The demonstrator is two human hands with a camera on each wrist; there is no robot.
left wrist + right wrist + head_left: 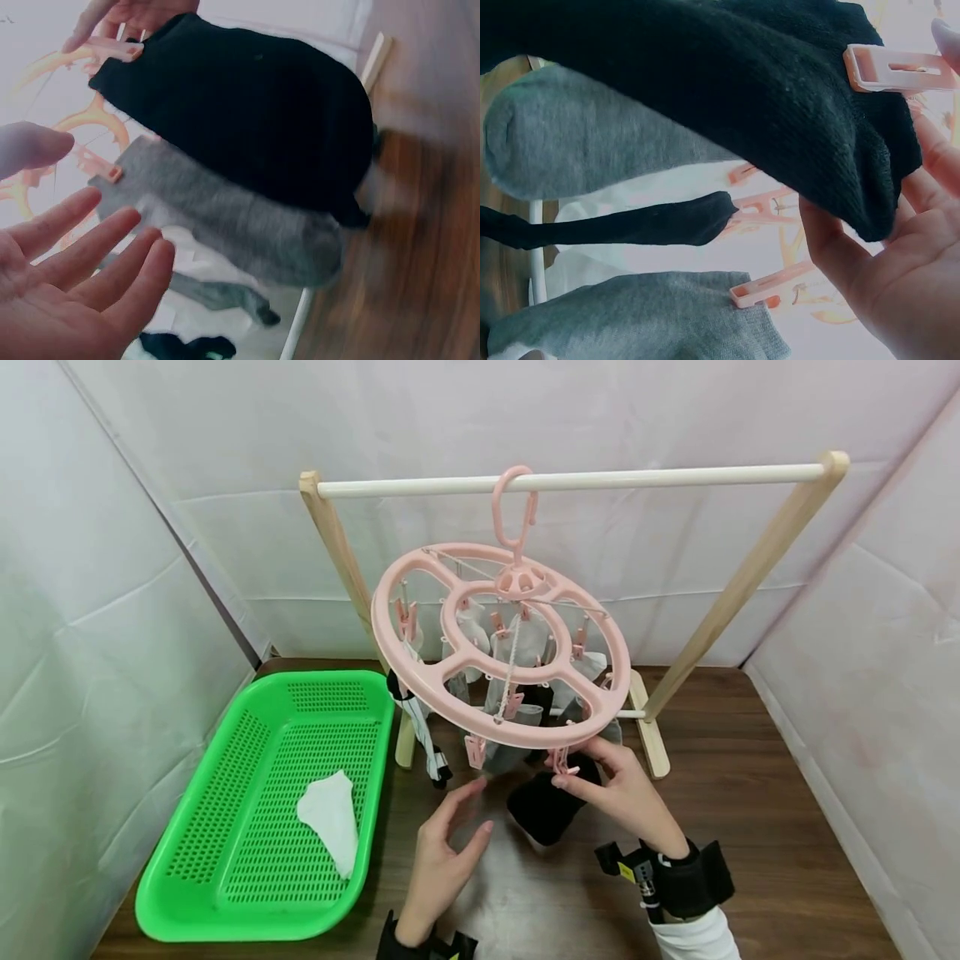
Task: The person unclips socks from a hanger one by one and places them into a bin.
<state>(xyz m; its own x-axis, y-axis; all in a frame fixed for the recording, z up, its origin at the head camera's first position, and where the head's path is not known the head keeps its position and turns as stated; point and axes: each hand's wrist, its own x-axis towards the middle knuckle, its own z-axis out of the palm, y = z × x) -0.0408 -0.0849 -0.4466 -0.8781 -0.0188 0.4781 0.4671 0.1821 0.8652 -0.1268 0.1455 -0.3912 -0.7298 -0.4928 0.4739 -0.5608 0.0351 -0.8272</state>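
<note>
A black sock [551, 802] hangs from a pink clothespin [560, 762] at the front of a round pink drying hanger [457, 693]. My right hand [626, 789] pinches that clothespin, thumb in front and fingers behind. In the right wrist view the clothespin [900, 69] bites the sock's cuff, and the black sock [727, 105] hides part of a grey sock [607, 131]. Fingers spread and holding nothing, my left hand [442, 860] is just left of the black sock. The left wrist view has the left hand [82, 277] below the clipped black sock [255, 112].
A white rod [637, 479] on wooden legs carries the hanger by its hook. Several grey, white, black and striped socks hang beneath the ring. To the left, a green basket [247, 927] holds one white sock [332, 818]. Fabric walls surround the dark wooden table [757, 827].
</note>
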